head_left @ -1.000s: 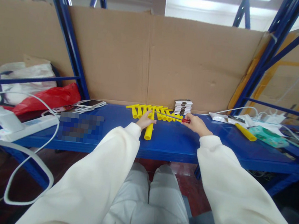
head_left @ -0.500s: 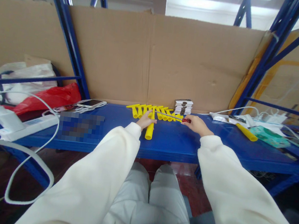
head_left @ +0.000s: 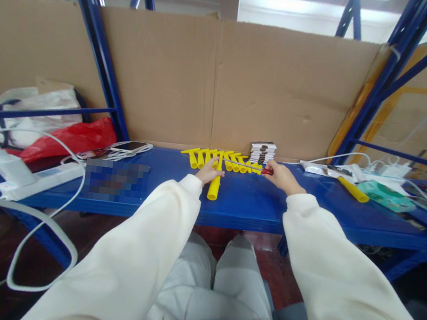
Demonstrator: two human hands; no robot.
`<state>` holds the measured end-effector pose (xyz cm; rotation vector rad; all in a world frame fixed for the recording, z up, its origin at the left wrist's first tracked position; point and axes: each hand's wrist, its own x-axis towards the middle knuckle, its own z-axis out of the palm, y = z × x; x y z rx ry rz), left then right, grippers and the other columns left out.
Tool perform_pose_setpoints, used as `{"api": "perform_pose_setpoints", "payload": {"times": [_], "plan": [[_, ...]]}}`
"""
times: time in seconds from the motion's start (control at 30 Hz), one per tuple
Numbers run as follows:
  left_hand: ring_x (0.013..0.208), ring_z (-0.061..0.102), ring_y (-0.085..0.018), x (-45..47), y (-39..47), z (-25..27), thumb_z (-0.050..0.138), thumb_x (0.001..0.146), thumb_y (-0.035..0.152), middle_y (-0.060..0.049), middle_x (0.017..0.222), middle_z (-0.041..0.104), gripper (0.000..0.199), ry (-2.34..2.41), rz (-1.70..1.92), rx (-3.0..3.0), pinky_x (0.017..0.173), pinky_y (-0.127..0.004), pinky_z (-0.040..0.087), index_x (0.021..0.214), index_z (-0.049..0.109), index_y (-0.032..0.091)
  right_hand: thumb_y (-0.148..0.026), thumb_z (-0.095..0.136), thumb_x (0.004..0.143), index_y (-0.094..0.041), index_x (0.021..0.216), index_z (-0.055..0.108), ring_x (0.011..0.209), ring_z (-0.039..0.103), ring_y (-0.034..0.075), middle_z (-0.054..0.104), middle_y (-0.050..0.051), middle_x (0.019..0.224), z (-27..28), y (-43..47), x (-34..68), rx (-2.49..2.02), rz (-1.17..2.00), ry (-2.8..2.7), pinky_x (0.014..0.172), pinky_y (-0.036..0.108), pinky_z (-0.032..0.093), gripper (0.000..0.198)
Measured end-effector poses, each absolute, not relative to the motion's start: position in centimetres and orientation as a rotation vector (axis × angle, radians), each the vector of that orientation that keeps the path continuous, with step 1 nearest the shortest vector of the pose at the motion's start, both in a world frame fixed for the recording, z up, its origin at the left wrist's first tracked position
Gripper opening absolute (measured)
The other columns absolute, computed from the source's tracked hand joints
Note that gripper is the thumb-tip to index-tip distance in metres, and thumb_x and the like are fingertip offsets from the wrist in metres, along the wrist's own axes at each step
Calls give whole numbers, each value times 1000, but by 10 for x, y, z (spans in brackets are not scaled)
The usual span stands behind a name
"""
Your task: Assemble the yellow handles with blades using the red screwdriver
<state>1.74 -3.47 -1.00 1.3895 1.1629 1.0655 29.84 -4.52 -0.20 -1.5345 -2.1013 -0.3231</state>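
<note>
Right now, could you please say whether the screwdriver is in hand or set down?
In hand: the right hand holds the red-handled screwdriver, its shaft pointing toward the yellow piece in the left hand.

A red bag (head_left: 88,133) lies near the white power strip (head_left: 50,179), a green packet (head_left: 388,196) far right.

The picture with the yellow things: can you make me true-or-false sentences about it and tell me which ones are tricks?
1. The right hand holds a red-handled screwdriver. True.
2. The other one is empty. False: the left hand holds a yellow T-shaped piece.
3. A red bag lies to the left of both hands. True.
4. Everything yellow is in the middle. False: a yellow tube lies off to the right, next to a green packet.
5. The person wears blue on both arms. False: the sleeves are creamy white.
6. Cardboard stands behind the blue shelf. True.
</note>
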Motion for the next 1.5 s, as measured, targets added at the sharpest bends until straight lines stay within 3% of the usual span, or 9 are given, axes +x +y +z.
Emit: {"api": "perform_pose_setpoints", "payload": {"times": [0.27, 0.53, 0.8, 1.1, 1.27, 1.5], "plan": [[64, 65, -15, 16, -35, -10, 76, 75, 8, -10, 97, 73, 91, 1162, 1058, 1406, 64, -30, 58, 156, 38, 20, -27, 58, 87, -22, 87, 64, 77, 65, 23, 74, 8, 85, 4, -54, 295, -1580, -437, -2115, 64, 29, 38, 8], [58, 62, -13, 19, -42, -5, 65, 78, 1, -6, 88, 73, 84, 1193, 1055, 1411, 60, -28, 58, 156, 38, 18, -30, 61, 87, -22, 86, 67, 75, 64, 21, 74, 6, 84, 1, -50, 297, -1573, -443, -2118, 62, 27, 37, 9], [61, 64, -14, 16, -33, -11, 77, 76, 10, -8, 98, 70, 84, 1128, 1129, 1414, 63, -30, 59, 153, 47, 24, -27, 64, 86, -21, 87, 68, 77, 66, 21, 76, 8, 88, 2, -51, 294, -1651, -365, -2078, 65, 27, 39, 8], [45, 52, -9, 16, -34, -6, 64, 83, 8, 3, 67, 57, 55, 1194, 1282, 1484, 58, -26, 53, 137, 65, 19, -26, 65, 87, -21, 91, 69, 82, 68, 21, 77, 8, 91, 1, -49, 296, -1719, -287, -2112, 69, 27, 43, 7], [52, 58, -12, 19, -32, -9, 66, 80, 6, -3, 80, 66, 47, 1343, 1199, 1417, 65, -30, 56, 126, 70, 12, -25, 66, 87, -22, 95, 70, 87, 69, 22, 77, 8, 93, -2, -45, 299, -1743, -312, -2131, 72, 27, 46, 9], [66, 71, -19, 20, -34, -10, 68, 77, 3, -10, 100, 71, 62, 1337, 1102, 1318, 63, -31, 59, 136, 55, 16, -25, 71, 84, -20, 93, 72, 87, 69, 22, 76, 9, 95, -5, -40, 301, -1817, -240, -2179, 74, 28, 48, 10]]}}
